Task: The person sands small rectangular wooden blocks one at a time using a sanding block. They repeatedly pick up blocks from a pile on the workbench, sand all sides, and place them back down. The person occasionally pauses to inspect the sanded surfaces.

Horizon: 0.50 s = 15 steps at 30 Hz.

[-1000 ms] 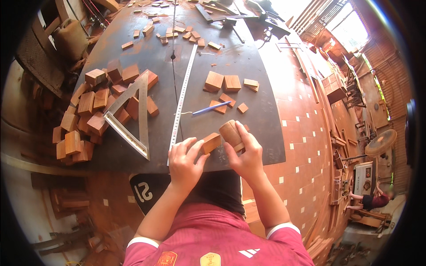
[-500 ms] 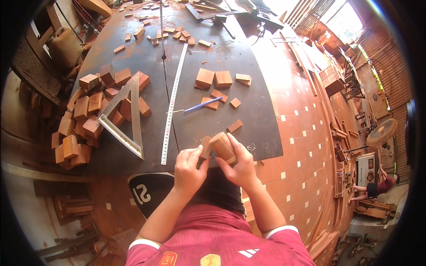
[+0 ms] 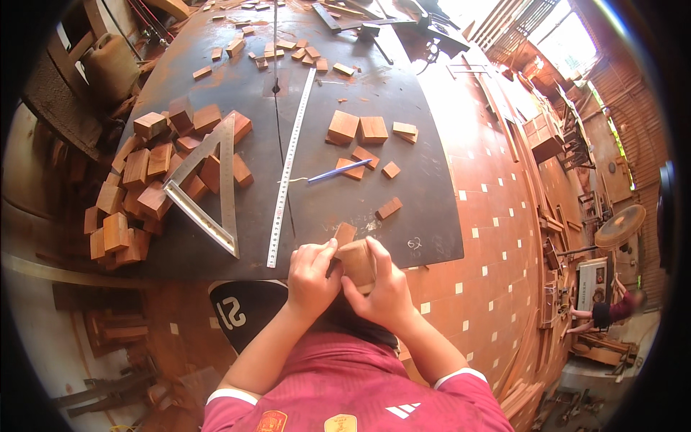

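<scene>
Near the front edge of the dark table [image 3: 252,216], my left hand [image 3: 311,279] is closed on a small reddish wooden block [image 3: 345,232]. My right hand [image 3: 387,291] grips a larger, paler wooden block [image 3: 358,263], fingers along its right side and thumb at its lower left. The two blocks meet or nearly meet; fingers partly hide both. Just beyond lies a loose wood piece [image 3: 389,209]. Farther off, a blue pen [image 3: 338,171] rests across small wood pieces [image 3: 353,168], with thicker blocks [image 3: 373,129] behind.
To the left, a metal set square [image 3: 227,180] leans over a pile of wooden blocks [image 3: 137,169]. A white measuring strip [image 3: 291,165] lies beside the table's long slot. Offcuts [image 3: 309,54] and dark metal tools [image 3: 374,29] are at the back. Another person [image 3: 619,309] is far right.
The paler block has turned and tilted in my right hand, showing a flatter side. The small block in my left hand sits slightly farther forward. The view has shifted slightly.
</scene>
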Each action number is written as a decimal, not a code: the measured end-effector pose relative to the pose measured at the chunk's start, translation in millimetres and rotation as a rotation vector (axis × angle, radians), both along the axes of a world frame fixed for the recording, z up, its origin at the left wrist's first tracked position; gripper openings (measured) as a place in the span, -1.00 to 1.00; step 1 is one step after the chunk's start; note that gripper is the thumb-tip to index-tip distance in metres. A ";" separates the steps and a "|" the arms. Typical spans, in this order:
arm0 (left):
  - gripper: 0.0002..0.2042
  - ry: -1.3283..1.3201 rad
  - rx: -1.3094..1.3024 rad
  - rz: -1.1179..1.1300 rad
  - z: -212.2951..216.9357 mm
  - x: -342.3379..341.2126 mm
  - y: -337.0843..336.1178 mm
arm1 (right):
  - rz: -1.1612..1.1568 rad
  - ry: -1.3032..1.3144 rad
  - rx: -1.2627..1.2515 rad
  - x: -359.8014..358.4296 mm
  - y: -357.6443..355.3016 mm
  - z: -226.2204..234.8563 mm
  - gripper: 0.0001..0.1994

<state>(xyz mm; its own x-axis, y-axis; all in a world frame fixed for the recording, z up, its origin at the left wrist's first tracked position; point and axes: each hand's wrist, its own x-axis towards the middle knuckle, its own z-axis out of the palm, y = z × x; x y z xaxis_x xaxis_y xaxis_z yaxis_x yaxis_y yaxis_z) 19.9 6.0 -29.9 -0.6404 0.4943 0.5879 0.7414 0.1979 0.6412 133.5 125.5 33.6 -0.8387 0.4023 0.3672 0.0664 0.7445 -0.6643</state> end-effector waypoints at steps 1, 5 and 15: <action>-0.53 -0.002 0.003 -0.005 -0.8 0.3 0.6 | 0.001 0.001 -0.034 -0.6 1.3 -0.8 -0.20; -0.51 -0.002 0.016 0.011 0.7 2.8 1.4 | -0.198 -0.104 -0.114 -25.1 17.0 -5.2 -0.24; -0.50 -0.019 0.019 0.009 -0.1 0.0 2.5 | -0.063 -0.042 -0.028 -13.4 -0.2 -3.1 -0.18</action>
